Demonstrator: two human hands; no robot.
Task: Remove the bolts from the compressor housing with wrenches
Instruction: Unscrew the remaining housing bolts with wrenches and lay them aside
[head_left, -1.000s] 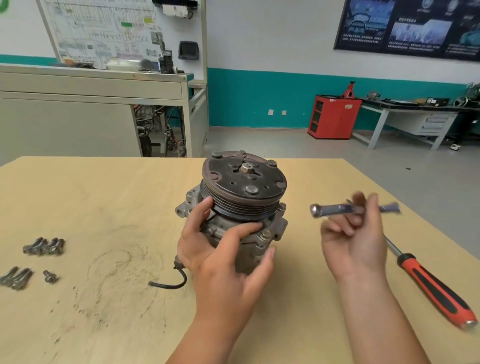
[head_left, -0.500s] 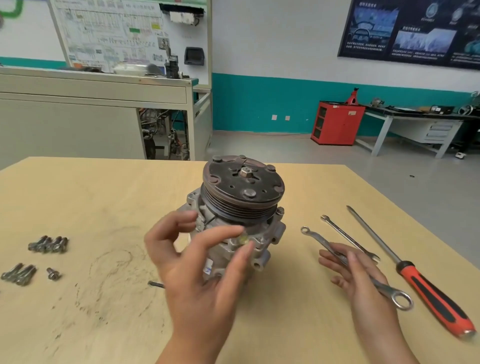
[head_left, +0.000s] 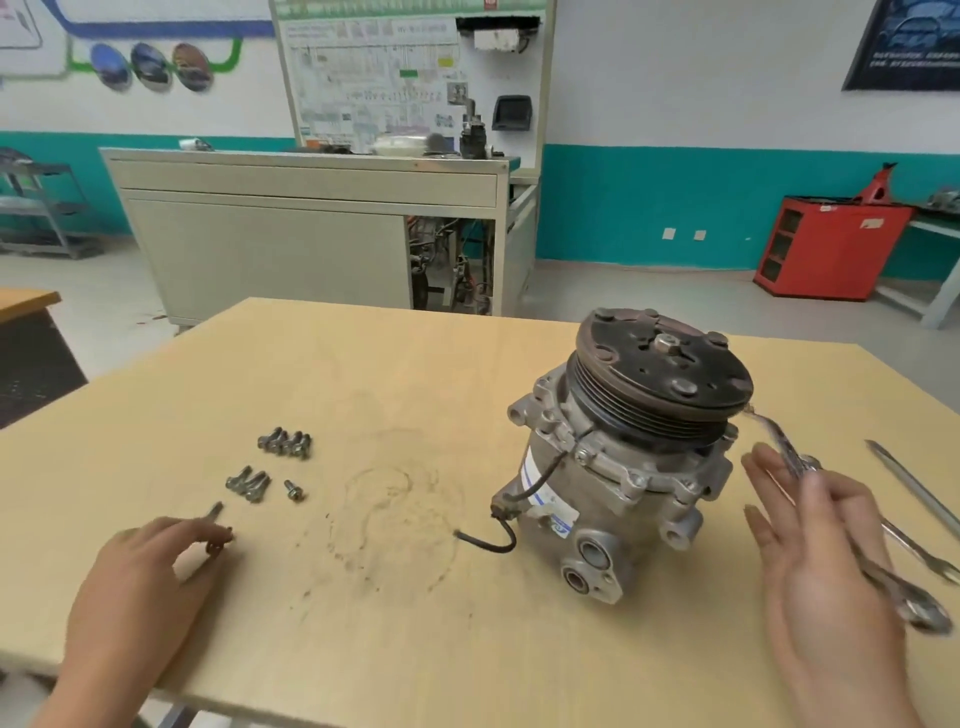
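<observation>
wooden table (head_left: 363, 364) | carries: compressor (head_left: 623, 478); loose bolts (head_left: 284, 445); spare wrench (head_left: 914, 548); screwdriver shaft (head_left: 906, 486)

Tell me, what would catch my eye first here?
The grey compressor with its dark pulley, standing right of centre on the wooden table. Left of it lie loose bolts, near the left hand, which pinches another bolt; the right hand holds a wrench beside the compressor.
</observation>
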